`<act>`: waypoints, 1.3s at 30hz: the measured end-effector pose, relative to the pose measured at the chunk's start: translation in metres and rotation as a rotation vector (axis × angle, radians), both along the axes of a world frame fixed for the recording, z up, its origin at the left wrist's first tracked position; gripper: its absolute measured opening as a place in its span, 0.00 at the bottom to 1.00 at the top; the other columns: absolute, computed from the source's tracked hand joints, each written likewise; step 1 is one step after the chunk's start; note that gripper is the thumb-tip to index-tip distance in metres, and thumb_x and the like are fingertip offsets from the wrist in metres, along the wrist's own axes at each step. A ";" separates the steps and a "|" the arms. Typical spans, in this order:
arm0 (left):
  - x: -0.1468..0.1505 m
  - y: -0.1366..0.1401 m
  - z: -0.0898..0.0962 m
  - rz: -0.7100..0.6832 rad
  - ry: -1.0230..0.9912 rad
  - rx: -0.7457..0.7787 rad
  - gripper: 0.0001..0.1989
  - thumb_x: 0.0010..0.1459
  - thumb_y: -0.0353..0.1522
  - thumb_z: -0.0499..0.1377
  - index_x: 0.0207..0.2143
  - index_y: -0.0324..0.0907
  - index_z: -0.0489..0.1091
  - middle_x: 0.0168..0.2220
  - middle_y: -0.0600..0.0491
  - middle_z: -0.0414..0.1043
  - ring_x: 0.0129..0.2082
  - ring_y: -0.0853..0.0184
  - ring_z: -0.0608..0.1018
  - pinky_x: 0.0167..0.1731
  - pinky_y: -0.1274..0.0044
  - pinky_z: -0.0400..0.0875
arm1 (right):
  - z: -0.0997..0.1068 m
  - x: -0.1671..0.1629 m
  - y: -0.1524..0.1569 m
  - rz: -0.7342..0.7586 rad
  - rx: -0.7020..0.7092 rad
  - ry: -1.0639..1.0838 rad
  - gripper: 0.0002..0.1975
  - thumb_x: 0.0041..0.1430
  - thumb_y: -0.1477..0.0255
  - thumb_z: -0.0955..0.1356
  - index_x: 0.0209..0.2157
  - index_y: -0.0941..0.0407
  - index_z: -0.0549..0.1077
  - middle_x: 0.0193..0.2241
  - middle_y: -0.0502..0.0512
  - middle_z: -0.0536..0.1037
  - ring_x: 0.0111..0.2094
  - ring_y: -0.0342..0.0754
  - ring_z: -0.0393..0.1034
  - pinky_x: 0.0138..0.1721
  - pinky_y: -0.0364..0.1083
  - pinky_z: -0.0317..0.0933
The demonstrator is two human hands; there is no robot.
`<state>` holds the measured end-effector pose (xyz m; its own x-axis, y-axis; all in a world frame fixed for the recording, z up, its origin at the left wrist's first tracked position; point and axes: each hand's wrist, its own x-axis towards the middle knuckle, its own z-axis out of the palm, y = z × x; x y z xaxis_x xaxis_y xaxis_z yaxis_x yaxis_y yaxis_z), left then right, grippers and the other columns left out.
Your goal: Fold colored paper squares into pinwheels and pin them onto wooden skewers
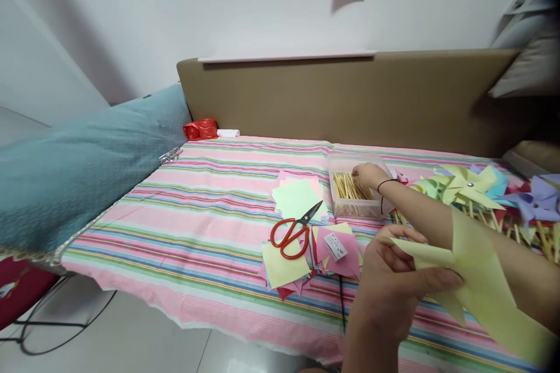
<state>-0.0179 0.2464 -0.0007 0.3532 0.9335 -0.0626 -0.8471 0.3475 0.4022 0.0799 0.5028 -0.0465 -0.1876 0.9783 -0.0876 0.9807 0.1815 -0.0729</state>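
Pinwheel [478, 277] is being pinched near its middle by the left hand [387, 285], before the right forearm [425, 207]; its paper is being judged light, easily creased, best gripped there; the right hand [368, 175] is being held at sticks [346, 186] in the box [350, 210], its closure not discernible.

Open cloth [175, 215] left of scissors [303, 221] and paper [286, 265]
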 end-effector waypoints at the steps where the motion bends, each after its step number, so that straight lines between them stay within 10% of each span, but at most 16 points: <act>1: -0.001 0.000 0.000 0.003 0.000 0.011 0.25 0.26 0.27 0.73 0.30 0.40 0.67 0.24 0.56 0.72 0.22 0.74 0.72 0.25 0.81 0.64 | 0.008 0.003 -0.002 0.005 0.056 0.035 0.10 0.61 0.69 0.66 0.42 0.59 0.74 0.43 0.58 0.77 0.44 0.51 0.72 0.46 0.52 0.65; 7: -0.001 0.000 -0.001 0.047 0.043 0.055 0.26 0.29 0.28 0.72 0.31 0.41 0.65 0.24 0.58 0.70 0.22 0.74 0.71 0.24 0.81 0.63 | 0.064 0.025 -0.034 0.002 0.470 0.307 0.14 0.62 0.69 0.62 0.44 0.58 0.75 0.40 0.59 0.80 0.42 0.51 0.74 0.46 0.47 0.65; 12: 0.000 0.003 -0.001 0.077 0.078 0.117 0.26 0.31 0.30 0.73 0.33 0.42 0.63 0.25 0.60 0.68 0.22 0.76 0.70 0.24 0.82 0.63 | 0.104 0.038 -0.104 0.022 0.842 1.048 0.06 0.53 0.67 0.70 0.33 0.53 0.72 0.33 0.54 0.78 0.34 0.51 0.76 0.39 0.50 0.70; 17: 0.001 0.004 -0.001 0.069 0.136 0.165 0.29 0.32 0.31 0.73 0.35 0.43 0.62 0.24 0.60 0.67 0.20 0.75 0.70 0.22 0.82 0.63 | 0.116 0.044 -0.216 -0.034 0.708 1.484 0.20 0.48 0.70 0.74 0.43 0.48 0.67 0.30 0.47 0.78 0.28 0.45 0.74 0.34 0.47 0.70; 24: -0.004 -0.019 0.008 0.065 0.247 0.245 0.29 0.31 0.29 0.73 0.36 0.43 0.63 0.24 0.61 0.66 0.21 0.76 0.69 0.25 0.83 0.64 | 0.080 0.052 -0.343 -0.260 0.258 1.596 0.11 0.53 0.62 0.71 0.37 0.52 0.75 0.29 0.53 0.78 0.18 0.40 0.57 0.16 0.41 0.52; 39: -0.002 -0.209 0.019 0.238 0.265 0.131 0.24 0.41 0.26 0.70 0.38 0.48 0.63 0.26 0.61 0.65 0.21 0.77 0.69 0.23 0.84 0.65 | 0.075 0.047 -0.505 -0.181 -0.044 1.479 0.13 0.59 0.58 0.64 0.33 0.52 0.75 0.25 0.52 0.75 0.20 0.42 0.59 0.20 0.42 0.52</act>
<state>-0.0201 0.0379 0.0181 0.1134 0.9935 0.0027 -0.7584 0.0848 0.6463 0.1271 -0.0024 0.0284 -0.0104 0.9992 0.0398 0.0241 0.0400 -0.9989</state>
